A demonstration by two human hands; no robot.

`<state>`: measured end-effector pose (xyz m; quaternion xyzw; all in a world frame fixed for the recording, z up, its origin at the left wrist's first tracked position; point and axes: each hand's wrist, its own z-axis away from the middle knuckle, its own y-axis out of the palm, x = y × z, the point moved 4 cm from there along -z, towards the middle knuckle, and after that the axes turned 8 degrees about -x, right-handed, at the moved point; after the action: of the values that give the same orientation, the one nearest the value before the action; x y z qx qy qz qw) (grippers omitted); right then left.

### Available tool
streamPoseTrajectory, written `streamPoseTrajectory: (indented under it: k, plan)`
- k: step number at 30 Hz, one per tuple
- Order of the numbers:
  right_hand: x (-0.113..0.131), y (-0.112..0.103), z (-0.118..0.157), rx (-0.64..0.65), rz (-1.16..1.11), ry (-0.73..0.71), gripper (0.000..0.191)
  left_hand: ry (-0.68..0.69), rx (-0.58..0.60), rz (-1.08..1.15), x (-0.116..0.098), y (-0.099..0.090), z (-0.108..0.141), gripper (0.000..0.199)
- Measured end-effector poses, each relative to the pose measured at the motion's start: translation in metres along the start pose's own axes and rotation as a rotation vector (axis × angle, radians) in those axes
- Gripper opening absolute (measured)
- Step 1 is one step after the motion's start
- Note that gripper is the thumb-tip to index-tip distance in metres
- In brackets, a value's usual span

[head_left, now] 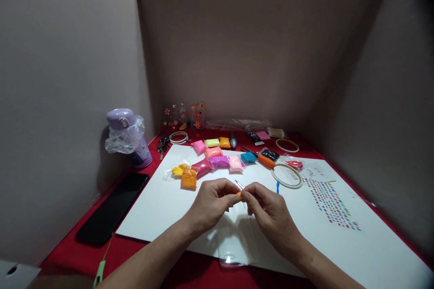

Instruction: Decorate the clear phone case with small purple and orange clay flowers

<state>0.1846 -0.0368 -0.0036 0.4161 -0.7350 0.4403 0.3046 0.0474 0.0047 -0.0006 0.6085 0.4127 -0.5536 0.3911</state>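
Leftmost, with the hands' meeting point as the dial's centre, a black smartphone (113, 207) lies at nine o'clock on the red-covered worktop (195, 274). At ten o'clock stands a purple bottle (140, 156), crumpled clear plastic (127, 137) wrapped round its middle, with a bunch of keys (163, 145) farther right. Yellow clay (179, 170) and an orange clay packet (189, 179) sit between nine and ten on a white board (373, 244).

Next, the left hand (214, 198) closes thumb and finger on a small orange clay bit (239, 193) at the dial's centre. A clear phone case (233, 253) lies below at six o'clock, reaching over the board's near edge. At twelve, a slim metal tip (239, 184) shows just beyond the fingers; I cannot tell whether it is held. The right hand (269, 205) pinches the same bit from its side.

An orange-handled tool (266, 161) rests between one and two, an embroidery hoop (287, 184) between two and three, and rows of stick-on gems (330, 203) at three.
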Motion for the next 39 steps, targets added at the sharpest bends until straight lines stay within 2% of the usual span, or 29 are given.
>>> streamPoseTrajectory:
  k: [6, 10, 14, 19, 25, 32, 39]
  plan:
    - [-0.0031, -0.0029, 0.0015, -0.012, -0.027, 0.042, 0.025, -0.033, 0.013, 0.067, 0.0015, -0.0007, -0.0033, 0.019]
    - [-0.0028, 0.0001, 0.0022, 0.034, -0.049, 0.021, 0.021, -0.023, -0.002, 0.080, 0.0030, -0.0008, -0.0036, 0.019]
    - [-0.0025, 0.0009, 0.0024, 0.023, -0.029, 0.013, 0.019, -0.016, 0.000, 0.078, 0.0040, -0.0002, -0.0029, 0.018]
    - [-0.0023, 0.0003, 0.0026, 0.028, -0.042, 0.024, 0.018, -0.033, -0.004, 0.086, 0.0032, -0.0007, -0.0034, 0.028]
    - [-0.0011, 0.0013, 0.0013, 0.024, -0.013, -0.003, 0.018, -0.095, 0.010, 0.003, 0.0055, -0.0011, -0.0025, 0.021]
    - [0.0028, -0.0003, 0.0058, -0.004, 0.063, -0.113, 0.014, -0.037, -0.029, -0.081, 0.0056, -0.0011, -0.0006, 0.017]
    - [-0.0003, -0.0013, 0.0032, -0.046, 0.068, -0.057, 0.014, -0.027, -0.084, 0.017, 0.0050, -0.0028, -0.0042, 0.024]
